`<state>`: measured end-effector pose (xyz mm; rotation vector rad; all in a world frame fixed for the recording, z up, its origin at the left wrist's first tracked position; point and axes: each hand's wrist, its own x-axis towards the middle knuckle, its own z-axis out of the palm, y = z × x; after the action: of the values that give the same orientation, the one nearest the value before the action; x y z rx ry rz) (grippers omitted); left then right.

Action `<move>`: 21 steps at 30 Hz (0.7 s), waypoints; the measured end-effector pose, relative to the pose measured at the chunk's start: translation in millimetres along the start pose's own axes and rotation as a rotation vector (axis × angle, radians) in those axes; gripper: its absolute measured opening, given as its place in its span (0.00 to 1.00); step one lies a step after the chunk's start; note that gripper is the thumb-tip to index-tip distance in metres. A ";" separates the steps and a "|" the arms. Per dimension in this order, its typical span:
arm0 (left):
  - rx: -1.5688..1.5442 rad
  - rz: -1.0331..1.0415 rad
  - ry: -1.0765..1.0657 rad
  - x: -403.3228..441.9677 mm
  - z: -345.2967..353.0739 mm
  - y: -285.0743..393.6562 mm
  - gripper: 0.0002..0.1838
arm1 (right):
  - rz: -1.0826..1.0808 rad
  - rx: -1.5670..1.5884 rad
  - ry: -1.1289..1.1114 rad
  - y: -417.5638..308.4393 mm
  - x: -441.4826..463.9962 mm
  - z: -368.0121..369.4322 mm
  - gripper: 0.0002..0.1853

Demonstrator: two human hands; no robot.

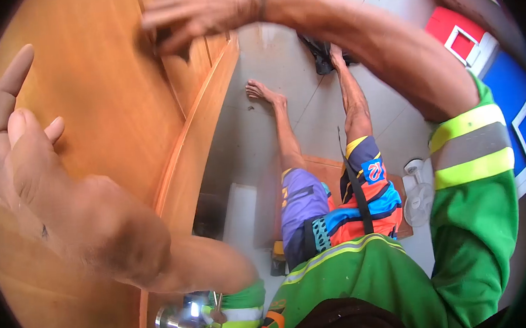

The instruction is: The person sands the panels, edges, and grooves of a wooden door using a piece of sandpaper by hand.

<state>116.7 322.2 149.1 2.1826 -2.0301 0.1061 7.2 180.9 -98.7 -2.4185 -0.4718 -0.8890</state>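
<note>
A large varnished wooden door (pixel 112 107) fills the left of the view. My left hand (pixel 23 138) is over its face, with the fingers apart and nothing seen in them; whether it touches the wood I cannot tell. Near the door's upper part, my right hand (pixel 203 13) is smeared by motion. Something dark (pixel 174 42) shows below its palm, too blurred to name as an object or a shadow. At the bottom, close to my left sleeve, is a shiny metal door knob (pixel 170 321), with keys (pixel 217 310) hanging beside it.
My bare foot (pixel 261 91) stands on grey floor tiles (pixel 296 110). A dark bag-like thing (pixel 319 53) lies by my other foot. To the right are a white fan (pixel 420 202) and red (pixel 448 26) and blue (pixel 505 95) panels with white frames.
</note>
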 end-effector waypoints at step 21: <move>-0.095 -0.148 0.048 16.2 -5.3 21.3 0.33 | 0.263 0.087 -0.033 -108.9 7.6 42.6 0.07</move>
<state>97.1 305.7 158.3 2.2400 -1.8033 0.0421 -18.5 294.2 -83.6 -2.3498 -0.1925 -0.7013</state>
